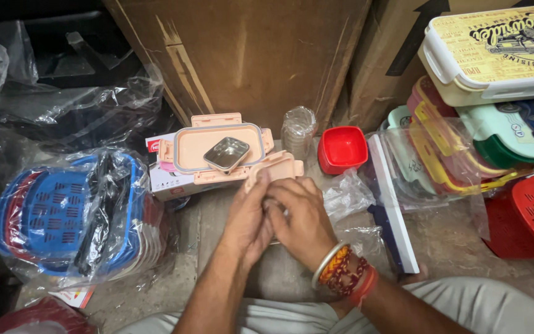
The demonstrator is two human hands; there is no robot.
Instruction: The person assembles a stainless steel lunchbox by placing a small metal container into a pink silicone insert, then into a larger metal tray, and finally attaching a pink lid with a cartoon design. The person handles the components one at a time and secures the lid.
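Both hands meet at frame centre: the left hand [248,216] and the right hand [301,219] have their fingers closed together around a small peach-coloured plastic part [256,176], mostly hidden, just in front of the peach rectangular plastic lunch box lid [217,147]. That lid lies flat on a white cardboard box [168,182] on the concrete floor [211,216], with 1 small square steel container [226,153] resting on it and its clip flaps spread outward. By appearance the set is unassembled: the lid is off any base, while a red square plastic cup [342,148] stands near and bagged blue plastic baskets [63,213] lie well apart at left.
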